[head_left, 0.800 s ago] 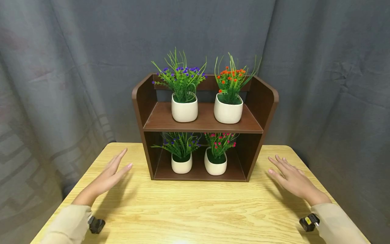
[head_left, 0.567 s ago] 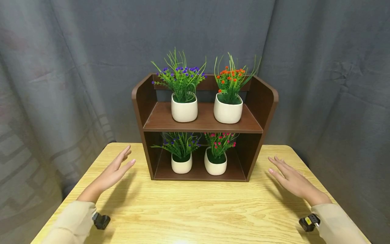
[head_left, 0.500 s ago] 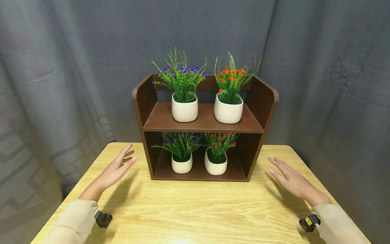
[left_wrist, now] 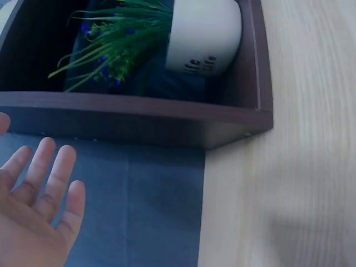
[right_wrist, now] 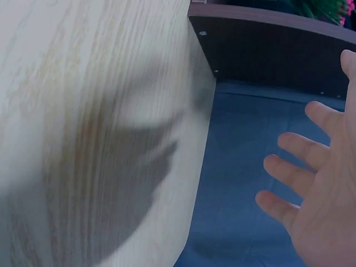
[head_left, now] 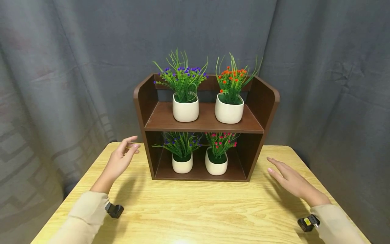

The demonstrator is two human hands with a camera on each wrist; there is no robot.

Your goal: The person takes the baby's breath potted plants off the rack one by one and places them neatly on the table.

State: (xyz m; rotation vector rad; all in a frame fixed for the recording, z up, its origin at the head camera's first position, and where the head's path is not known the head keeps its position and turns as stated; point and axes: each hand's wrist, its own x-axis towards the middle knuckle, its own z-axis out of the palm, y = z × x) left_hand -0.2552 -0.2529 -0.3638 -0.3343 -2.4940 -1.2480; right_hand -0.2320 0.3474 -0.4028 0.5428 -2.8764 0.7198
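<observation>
A dark brown two-tier shelf (head_left: 204, 130) stands on the table. On its upper board are a potted plant with purple flowers (head_left: 186, 106) and one with orange flowers (head_left: 229, 108). Below sit another purple-flowered pot (head_left: 182, 166) and a pink-flowered pot (head_left: 216, 166), all in white pots. My left hand (head_left: 120, 161) hovers just left of the shelf, its fingers loosely bent and holding nothing. My right hand (head_left: 294, 181) is held above the table right of the shelf, fingers extended, touching nothing. The left wrist view shows lettering on a white pot (left_wrist: 204, 39).
The light wooden table (head_left: 195, 210) spreads in front of the shelf. Grey curtains (head_left: 207, 34) hang behind and along both sides. A small black camera is strapped to each wrist, the left camera (head_left: 115, 210) and the right camera (head_left: 308, 223).
My left hand has moved forward, up and to the right, nearer the shelf's left side, and its fingers have bent a little. The right hand has hardly moved. The pots have stayed in place.
</observation>
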